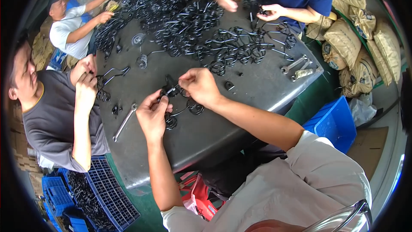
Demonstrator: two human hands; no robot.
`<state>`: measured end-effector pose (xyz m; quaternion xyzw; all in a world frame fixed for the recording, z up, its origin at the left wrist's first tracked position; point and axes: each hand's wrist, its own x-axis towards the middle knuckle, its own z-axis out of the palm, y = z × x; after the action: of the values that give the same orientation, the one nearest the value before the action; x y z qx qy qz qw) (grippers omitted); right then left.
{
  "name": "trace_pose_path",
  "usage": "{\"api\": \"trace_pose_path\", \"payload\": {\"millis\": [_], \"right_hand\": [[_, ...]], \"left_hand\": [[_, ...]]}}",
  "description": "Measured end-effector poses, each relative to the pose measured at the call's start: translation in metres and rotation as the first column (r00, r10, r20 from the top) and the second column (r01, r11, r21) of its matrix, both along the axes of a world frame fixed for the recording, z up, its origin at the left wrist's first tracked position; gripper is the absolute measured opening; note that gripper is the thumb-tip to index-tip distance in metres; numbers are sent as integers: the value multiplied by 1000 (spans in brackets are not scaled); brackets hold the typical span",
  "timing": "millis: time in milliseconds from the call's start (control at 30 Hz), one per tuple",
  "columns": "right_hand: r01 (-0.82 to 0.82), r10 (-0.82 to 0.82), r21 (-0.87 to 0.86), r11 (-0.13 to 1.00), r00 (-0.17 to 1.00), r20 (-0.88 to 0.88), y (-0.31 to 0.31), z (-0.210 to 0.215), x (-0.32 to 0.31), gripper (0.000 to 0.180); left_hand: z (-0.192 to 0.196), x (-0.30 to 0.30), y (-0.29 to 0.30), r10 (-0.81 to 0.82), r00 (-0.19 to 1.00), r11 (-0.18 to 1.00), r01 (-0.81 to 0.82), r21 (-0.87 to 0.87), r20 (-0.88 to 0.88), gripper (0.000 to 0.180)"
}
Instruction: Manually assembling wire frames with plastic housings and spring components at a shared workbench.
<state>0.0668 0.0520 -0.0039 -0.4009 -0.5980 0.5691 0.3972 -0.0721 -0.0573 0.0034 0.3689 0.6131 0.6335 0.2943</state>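
Over the dark table, my left hand [152,114] is closed, thumb and fingers pinching a small black clamp-like part [171,89]. My right hand [199,87] is closed too, its fingertips at the other side of the same part. Below the hands hangs or lies a black coiled metal spring piece [196,108] with a shiny straight arm; whether it is joined to the clamp-like part I cannot tell. A small black block with a hole [229,86] lies right of my right hand. Left of my left hand lies a long wrench [125,122].
A large heap of black coiled springs [171,13] covers the far table [137,163]. More wrenches [294,65] lie at the right corner. Co-workers stand left, far left and opposite. Blue crates [111,189], a blue bin [332,124] and stacked sacks [343,43] surround the table.
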Motion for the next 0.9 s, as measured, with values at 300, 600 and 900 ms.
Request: {"api": "trace_pose_path", "payload": {"millis": [300,600,900], "right_hand": [[-77,74,-28,997,992,-106,-4,0,4,9],[-107,99,-72,992,989,-106,-3,0,7,8],[-115,105,-93,989,989,-107,-5,4,9,9]], "left_hand": [[0,-1,-2,-5,999,1000,5,5,38,24],[5,1,-5,-52,997,999,52,5,60,21],[9,-4,-8,-116,992,993,117,-31,39,26]]}}
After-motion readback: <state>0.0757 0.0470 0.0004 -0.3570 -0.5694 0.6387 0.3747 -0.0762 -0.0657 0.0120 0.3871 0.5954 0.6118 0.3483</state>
